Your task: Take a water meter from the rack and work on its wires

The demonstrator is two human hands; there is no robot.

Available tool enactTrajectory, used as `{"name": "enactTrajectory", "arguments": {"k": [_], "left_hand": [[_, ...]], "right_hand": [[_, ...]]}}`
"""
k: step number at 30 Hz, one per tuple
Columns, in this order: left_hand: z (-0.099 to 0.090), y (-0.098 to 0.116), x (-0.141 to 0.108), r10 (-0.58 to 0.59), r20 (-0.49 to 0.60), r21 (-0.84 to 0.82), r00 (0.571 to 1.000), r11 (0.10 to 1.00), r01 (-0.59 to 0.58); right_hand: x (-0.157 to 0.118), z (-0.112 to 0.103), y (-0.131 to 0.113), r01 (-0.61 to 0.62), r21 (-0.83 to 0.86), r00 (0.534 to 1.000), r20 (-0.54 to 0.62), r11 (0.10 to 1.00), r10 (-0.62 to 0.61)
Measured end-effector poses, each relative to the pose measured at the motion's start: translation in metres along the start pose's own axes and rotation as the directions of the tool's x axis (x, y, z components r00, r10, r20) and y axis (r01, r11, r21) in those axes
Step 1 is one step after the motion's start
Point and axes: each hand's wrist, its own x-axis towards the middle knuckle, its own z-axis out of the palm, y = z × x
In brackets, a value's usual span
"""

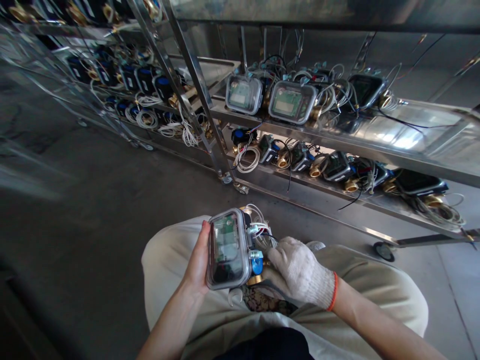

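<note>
Meter (228,248) with clear rectangular cover

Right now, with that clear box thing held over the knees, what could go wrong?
1. The meter is held up over the lap, the bare left hand gripping only its edge. It might slip and hit the concrete floor.
2. The gloved right hand is pressed in among thin white wires. A tug could perhaps pull one loose.
3. The glove's fabric might snag on the brass fitting.
</note>
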Motion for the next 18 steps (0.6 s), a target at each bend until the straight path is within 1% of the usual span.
{"name": "enactTrajectory", "arguments": {"k": [2,4,6,7,8,10,11,12,13,15,16,18], "left_hand": [[0.0006,-0.0004,-0.0013,-0.005,0.035,0.009,0.999,1.0,0.005],[0.0017,-0.0016,-0.0025,-0.037,0.084,0.017,0.996,0.999,0.036],[0.0031,-0.0032,-0.0032,-0.063,0.116,0.025,0.991,0.998,0.061],[0.0035,-0.0039,-0.0032,-0.07,0.122,0.029,0.99,0.997,0.067],[0.0038,-0.0045,-0.0031,-0.073,0.121,0.034,0.99,0.997,0.069],[0.0036,-0.005,-0.0021,-0.06,0.105,0.045,0.993,0.997,0.056],[0.0034,-0.005,-0.0016,-0.05,0.093,0.05,0.994,0.998,0.046],[0.0031,-0.0048,-0.0011,-0.043,0.081,0.055,0.996,0.998,0.038],[0.003,-0.0046,-0.0007,-0.038,0.072,0.059,0.997,0.998,0.034],[0.0034,-0.0042,-0.0006,-0.051,0.08,0.057,0.995,0.997,0.047],[0.0038,-0.004,-0.0008,-0.062,0.087,0.056,0.994,0.997,0.057],[0.005,-0.0041,-0.0018,-0.077,0.081,0.053,0.994,0.996,0.073]], "right_hand": [[-0.0016,0.0028,0.0021,0.049,0.017,0.999,-0.006,0.999,-0.049],[-0.0037,0.0075,0.0041,0.149,0.038,0.989,-0.017,0.988,-0.148],[-0.0055,0.0106,0.0045,0.209,0.043,0.977,-0.04,0.977,-0.207],[-0.0062,0.0108,0.004,0.201,0.045,0.979,-0.048,0.979,-0.199],[-0.0068,0.0099,0.0033,0.156,0.051,0.987,-0.05,0.986,-0.153],[-0.0078,0.0064,0.0017,0.016,0.068,0.999,-0.042,0.998,-0.013],[-0.0081,0.0045,0.0012,-0.035,0.074,0.999,-0.039,0.997,0.038],[-0.0082,0.0032,0.001,-0.053,0.076,0.998,-0.039,0.996,0.056],[-0.0081,0.0027,0.0011,-0.04,0.071,0.998,-0.042,0.997,0.043],[-0.0072,0.0043,0.0016,0.061,0.051,0.997,-0.042,0.997,-0.059],[-0.0065,0.006,0.0016,0.116,0.032,0.992,-0.057,0.993,-0.114],[-0.0053,0.0102,0.0008,0.187,-0.02,0.974,-0.13,0.982,-0.188]]}}
